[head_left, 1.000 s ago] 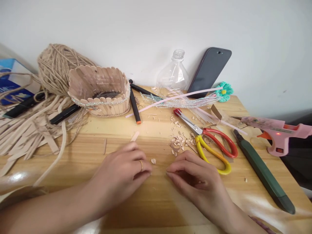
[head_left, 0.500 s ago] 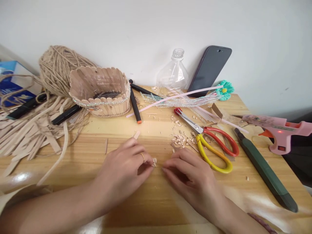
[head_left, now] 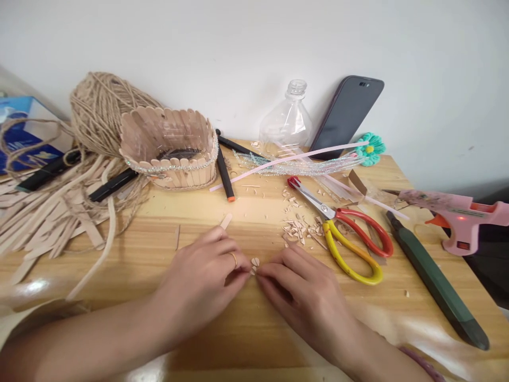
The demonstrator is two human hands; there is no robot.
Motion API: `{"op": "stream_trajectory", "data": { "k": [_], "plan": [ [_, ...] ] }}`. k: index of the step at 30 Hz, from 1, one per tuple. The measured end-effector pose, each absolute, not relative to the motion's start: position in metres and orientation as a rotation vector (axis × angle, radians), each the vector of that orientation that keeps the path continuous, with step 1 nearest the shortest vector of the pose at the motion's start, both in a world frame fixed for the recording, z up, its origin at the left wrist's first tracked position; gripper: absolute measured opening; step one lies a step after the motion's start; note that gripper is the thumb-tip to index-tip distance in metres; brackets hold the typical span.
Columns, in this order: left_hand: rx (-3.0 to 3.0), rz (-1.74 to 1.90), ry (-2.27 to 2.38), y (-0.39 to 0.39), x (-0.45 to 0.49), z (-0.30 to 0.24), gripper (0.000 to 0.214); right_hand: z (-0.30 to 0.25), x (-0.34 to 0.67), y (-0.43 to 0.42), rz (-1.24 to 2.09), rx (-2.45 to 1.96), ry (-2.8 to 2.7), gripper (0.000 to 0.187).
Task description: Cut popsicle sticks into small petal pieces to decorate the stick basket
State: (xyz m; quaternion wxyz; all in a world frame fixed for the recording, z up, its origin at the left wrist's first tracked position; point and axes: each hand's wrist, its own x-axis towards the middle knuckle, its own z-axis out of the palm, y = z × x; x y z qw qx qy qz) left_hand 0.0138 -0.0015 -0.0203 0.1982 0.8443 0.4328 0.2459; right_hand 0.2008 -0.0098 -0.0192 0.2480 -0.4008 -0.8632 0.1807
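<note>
Small pale wooden pieces (head_left: 255, 262), rounded like cut craft-stick ends, lie together on the table between my fingertips. My left hand (head_left: 217, 265), with a ring on one finger, pinches at their left edge. From the right, my right hand (head_left: 302, 286) brings thumb and forefinger together against the pieces. Both hands are closed, with the other fingers curled. A short craft stick (head_left: 226, 220) pokes out beyond my left hand. Scissors (head_left: 328, 212) with one red and one yellow handle lie beyond my right hand, next to scattered wood chips (head_left: 298, 231).
A craft-stick basket (head_left: 170, 172) stands before a twine ball (head_left: 107, 109), near loose sticks (head_left: 51, 225). At the back are a cut bottle (head_left: 288, 124), a phone (head_left: 345, 116) and a teal yarn flower (head_left: 370, 149). A green cutter (head_left: 437, 281) and pink glue gun (head_left: 457, 217) lie right.
My right hand has moved left, closing the gap to the small wooden pieces. My left hand stays nearly in place. The whole view has shifted slightly.
</note>
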Motion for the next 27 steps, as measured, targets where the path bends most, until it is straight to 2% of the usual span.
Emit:
{"op": "stream_trajectory", "data": {
  "k": [9, 15, 27],
  "plan": [
    [2.378, 0.684, 1.218, 0.0, 0.014, -0.019, 0.011, -0.019, 0.201, -0.008, 0.47, -1.061, -2.36, 0.017],
    [2.382, 0.648, 1.255, -0.002, 0.017, -0.019, 0.011, -0.012, 0.21, -0.004, 0.506, -1.114, -2.176, 0.012],
    [2.356, 0.529, 1.461, -0.008, 0.026, -0.019, 0.01, -0.01, 0.212, -0.004, 0.584, -1.133, -2.155, 0.013]
  ]
}}
